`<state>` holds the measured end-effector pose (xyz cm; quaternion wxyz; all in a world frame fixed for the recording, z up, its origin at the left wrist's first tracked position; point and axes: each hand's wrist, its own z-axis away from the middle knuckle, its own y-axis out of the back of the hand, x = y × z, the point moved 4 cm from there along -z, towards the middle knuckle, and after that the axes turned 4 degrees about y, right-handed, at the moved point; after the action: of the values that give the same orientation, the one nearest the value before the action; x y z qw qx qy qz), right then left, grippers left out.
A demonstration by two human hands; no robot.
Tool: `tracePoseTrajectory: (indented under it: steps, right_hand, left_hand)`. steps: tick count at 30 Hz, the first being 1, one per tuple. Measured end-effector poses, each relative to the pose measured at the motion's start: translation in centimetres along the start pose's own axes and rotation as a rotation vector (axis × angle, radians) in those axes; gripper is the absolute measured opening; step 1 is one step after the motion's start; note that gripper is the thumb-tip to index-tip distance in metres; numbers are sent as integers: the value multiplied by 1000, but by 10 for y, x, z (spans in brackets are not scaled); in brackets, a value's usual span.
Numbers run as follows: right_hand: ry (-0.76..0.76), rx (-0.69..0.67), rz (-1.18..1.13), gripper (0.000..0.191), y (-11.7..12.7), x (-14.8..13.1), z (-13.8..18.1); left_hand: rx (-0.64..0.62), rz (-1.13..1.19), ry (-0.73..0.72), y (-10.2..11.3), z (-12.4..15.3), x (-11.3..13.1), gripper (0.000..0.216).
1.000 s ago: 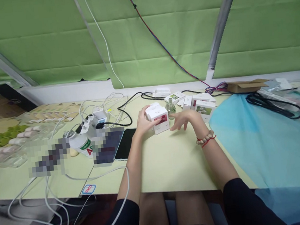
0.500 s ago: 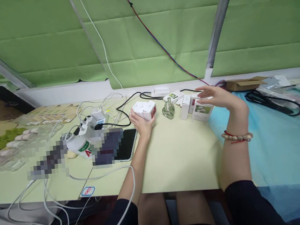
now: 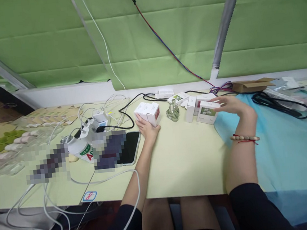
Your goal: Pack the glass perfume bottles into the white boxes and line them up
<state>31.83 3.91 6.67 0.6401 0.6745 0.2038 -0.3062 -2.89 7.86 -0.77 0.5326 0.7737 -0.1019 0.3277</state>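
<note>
While our left hand (image 3: 148,130) is closed around a cluster of white boxes (image 3: 147,112) on the tabletop (image 3: 185,162), our right hand (image 3: 230,104) has its fingers stretched to the right edge of a white carton (image 3: 207,112) with a green picture; we cannot tell whether they grip it. Between the hands, which are well apart, a clear glass bottle (image 3: 173,113) stands in the way, with more packages (image 3: 190,108) beside the carton. A black cord (image 3: 128,114) winds behind the cluster, a phone (image 3: 133,146) lies near our left forearm, and a white cable (image 3: 137,183) loops across that arm. At right we see blue cloth (image 3: 270,147) and a black coil of cable (image 3: 280,104). On a white plastic bottle (image 3: 77,147) we read a big red "A" beside a green label; a sticker (image 3: 89,196) at the front edge shows a red "8". The packages' print is too small for us to read.
</note>
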Motion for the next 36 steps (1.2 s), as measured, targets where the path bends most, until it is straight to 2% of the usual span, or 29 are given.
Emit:
tracePoseTrajectory:
  steps: [3, 7, 12, 16, 24, 27, 31, 33, 36]
  right_hand:
    - [52, -2, 64, 44, -3, -4, -5]
    - [77, -24, 96, 47, -5, -6, -9]
    - [134, -59, 110, 46, -7, -13, -11]
    - [142, -129, 99, 41, -18, -18, -15]
    - [188, -145, 300, 39, -44, -41, -28]
    - [229, -142, 274, 45, -47, -46, -28]
    - [296, -211, 195, 48, -50, -47, -28]
    - [355, -183, 201, 43, -48, -48, -30]
    - [462, -57, 133, 28, -41, -55, -29]
  left_hand:
    - [-17, 27, 13, -3, -2, 0, 124]
    - [-53, 56, 30, -5, -3, 0, 119]
    - [6, 89, 28, -9, -4, 2, 114]
    - [22, 108, 39, -13, -6, 1, 114]
    - [44, 117, 35, -14, -7, -2, 118]
    - [56, 126, 29, -14, -8, -3, 117]
    - [63, 128, 11, -13, -9, -3, 115]
    - [67, 125, 10, -13, -10, -4, 115]
    - [66, 116, 4, -13, -10, -5, 114]
